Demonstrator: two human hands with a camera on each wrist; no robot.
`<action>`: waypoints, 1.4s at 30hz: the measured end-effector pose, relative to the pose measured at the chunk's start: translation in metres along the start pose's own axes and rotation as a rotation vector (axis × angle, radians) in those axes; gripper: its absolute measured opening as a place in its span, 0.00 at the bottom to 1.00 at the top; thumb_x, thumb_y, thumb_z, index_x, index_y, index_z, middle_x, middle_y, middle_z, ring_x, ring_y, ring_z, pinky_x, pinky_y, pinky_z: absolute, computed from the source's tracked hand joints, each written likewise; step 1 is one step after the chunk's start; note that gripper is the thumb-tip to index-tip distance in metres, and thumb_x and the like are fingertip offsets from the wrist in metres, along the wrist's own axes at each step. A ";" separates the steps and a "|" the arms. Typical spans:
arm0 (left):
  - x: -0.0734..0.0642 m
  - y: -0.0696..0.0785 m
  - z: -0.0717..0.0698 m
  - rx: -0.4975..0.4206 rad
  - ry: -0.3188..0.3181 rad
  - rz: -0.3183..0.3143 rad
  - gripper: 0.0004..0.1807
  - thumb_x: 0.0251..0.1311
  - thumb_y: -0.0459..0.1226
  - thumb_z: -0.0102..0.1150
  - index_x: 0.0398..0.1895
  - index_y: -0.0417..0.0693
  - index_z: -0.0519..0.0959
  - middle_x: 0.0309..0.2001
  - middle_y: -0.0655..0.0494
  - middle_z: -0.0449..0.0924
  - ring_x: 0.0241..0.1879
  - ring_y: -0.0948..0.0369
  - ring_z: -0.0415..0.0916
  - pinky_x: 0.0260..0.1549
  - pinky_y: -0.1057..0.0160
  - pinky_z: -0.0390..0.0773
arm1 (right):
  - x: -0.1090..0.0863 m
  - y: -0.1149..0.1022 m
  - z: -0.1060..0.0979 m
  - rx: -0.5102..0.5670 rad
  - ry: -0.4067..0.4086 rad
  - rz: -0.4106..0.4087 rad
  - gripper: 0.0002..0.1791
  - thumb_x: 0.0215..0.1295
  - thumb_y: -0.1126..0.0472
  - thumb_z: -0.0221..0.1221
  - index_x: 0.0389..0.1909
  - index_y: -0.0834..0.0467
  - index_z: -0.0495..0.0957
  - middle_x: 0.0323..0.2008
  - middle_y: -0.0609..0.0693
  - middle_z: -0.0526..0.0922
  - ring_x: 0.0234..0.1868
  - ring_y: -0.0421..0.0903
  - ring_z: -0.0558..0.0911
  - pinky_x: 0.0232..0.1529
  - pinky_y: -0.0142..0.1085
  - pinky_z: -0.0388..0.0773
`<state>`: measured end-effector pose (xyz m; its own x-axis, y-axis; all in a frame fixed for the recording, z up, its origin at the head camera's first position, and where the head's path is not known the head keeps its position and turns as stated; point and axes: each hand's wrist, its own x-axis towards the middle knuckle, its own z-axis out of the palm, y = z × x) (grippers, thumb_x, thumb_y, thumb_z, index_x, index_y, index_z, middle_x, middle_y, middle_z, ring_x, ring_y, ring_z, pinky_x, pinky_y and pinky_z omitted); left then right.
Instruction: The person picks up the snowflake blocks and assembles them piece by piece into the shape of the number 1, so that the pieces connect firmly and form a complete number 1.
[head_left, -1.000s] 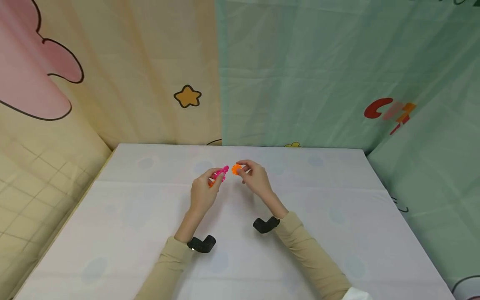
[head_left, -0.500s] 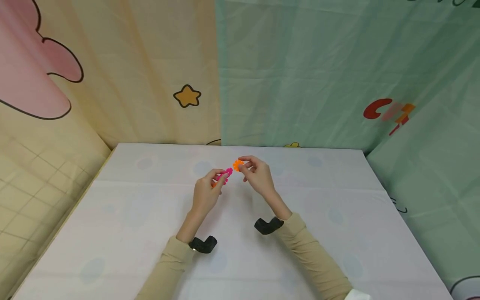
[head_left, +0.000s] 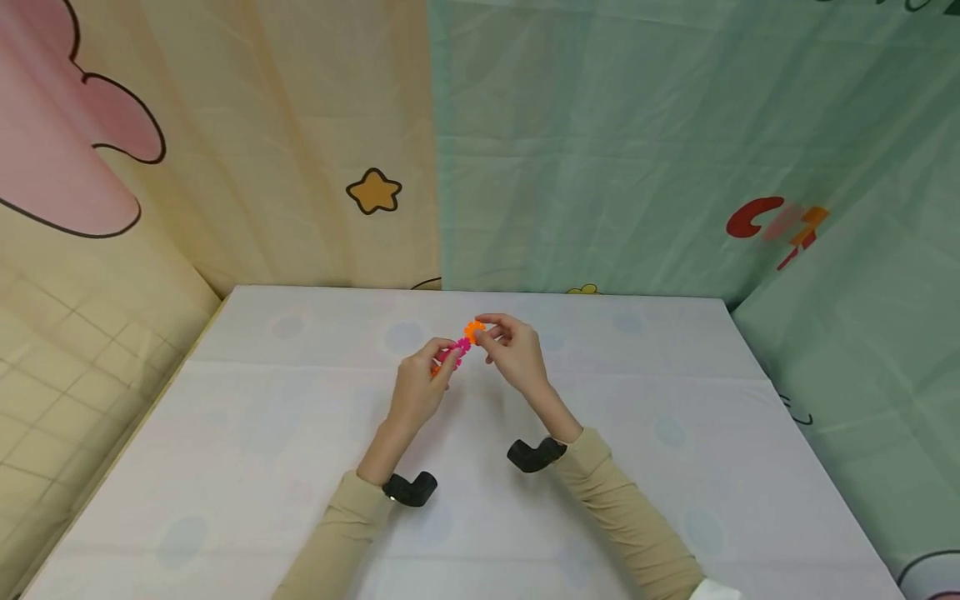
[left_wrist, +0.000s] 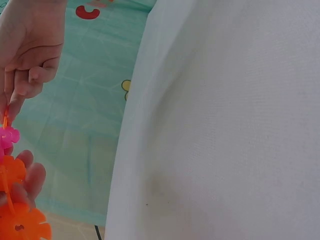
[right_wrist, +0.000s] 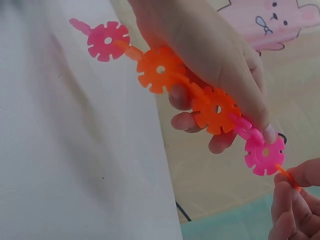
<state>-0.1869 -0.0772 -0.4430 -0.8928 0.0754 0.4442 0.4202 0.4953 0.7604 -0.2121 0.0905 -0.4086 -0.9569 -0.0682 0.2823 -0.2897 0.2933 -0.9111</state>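
My left hand (head_left: 415, 390) grips a chain of pink and orange interlocking snowflake discs above the table. In the right wrist view the chain runs across that hand's fingers, with orange discs (right_wrist: 161, 70) in its middle, a pink disc (right_wrist: 108, 41) near the loose end and another pink disc (right_wrist: 265, 156) at the thumb tip. Between thumb and fingertips my right hand (head_left: 519, 354) pinches a single orange disc (head_left: 474, 331). That disc stands edge-on to the pink disc at the chain's end, its rim right at the pink rim's notches. Fingers hide part of the chain.
A white cloth with pale blue dots covers the table (head_left: 600, 500). Behind it hang a yellow curtain (head_left: 300, 125) and a green curtain (head_left: 600, 125). Black wrist cameras (head_left: 410, 489) sit at both cuffs.
My left hand has moved right with the chain. The right hand shifted slightly away, then back a little. The gap between orange disc and pink end disc has closed.
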 end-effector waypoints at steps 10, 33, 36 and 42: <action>0.001 -0.003 0.008 0.049 0.068 0.150 0.06 0.69 0.31 0.64 0.42 0.34 0.82 0.26 0.50 0.81 0.20 0.58 0.74 0.22 0.64 0.76 | 0.002 -0.002 0.003 -0.003 0.002 0.029 0.12 0.68 0.70 0.63 0.50 0.69 0.85 0.25 0.56 0.83 0.24 0.53 0.81 0.21 0.28 0.71; 0.000 0.003 0.003 -0.102 -0.039 -0.017 0.10 0.71 0.35 0.65 0.49 0.37 0.82 0.28 0.41 0.81 0.17 0.52 0.79 0.17 0.67 0.73 | 0.004 0.009 -0.002 0.203 -0.048 0.273 0.16 0.72 0.66 0.62 0.56 0.69 0.82 0.30 0.52 0.86 0.26 0.43 0.81 0.29 0.27 0.78; -0.001 0.004 -0.001 -0.131 -0.071 -0.079 0.14 0.72 0.37 0.64 0.53 0.38 0.82 0.31 0.41 0.84 0.21 0.49 0.81 0.20 0.67 0.73 | 0.007 0.011 -0.006 0.214 -0.045 0.297 0.17 0.72 0.65 0.62 0.57 0.69 0.82 0.30 0.51 0.86 0.27 0.43 0.81 0.31 0.27 0.78; -0.004 0.002 -0.009 -0.082 -0.140 -0.226 0.18 0.73 0.44 0.62 0.57 0.43 0.83 0.32 0.51 0.85 0.23 0.56 0.76 0.21 0.66 0.72 | 0.014 0.013 -0.021 0.214 -0.012 0.349 0.18 0.73 0.64 0.63 0.59 0.68 0.81 0.32 0.51 0.87 0.27 0.40 0.79 0.33 0.27 0.79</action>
<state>-0.1807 -0.0847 -0.4392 -0.9767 0.0925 0.1938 0.2147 0.4416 0.8711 -0.2292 0.1135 -0.4105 -0.9983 -0.0106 -0.0575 0.0562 0.0961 -0.9938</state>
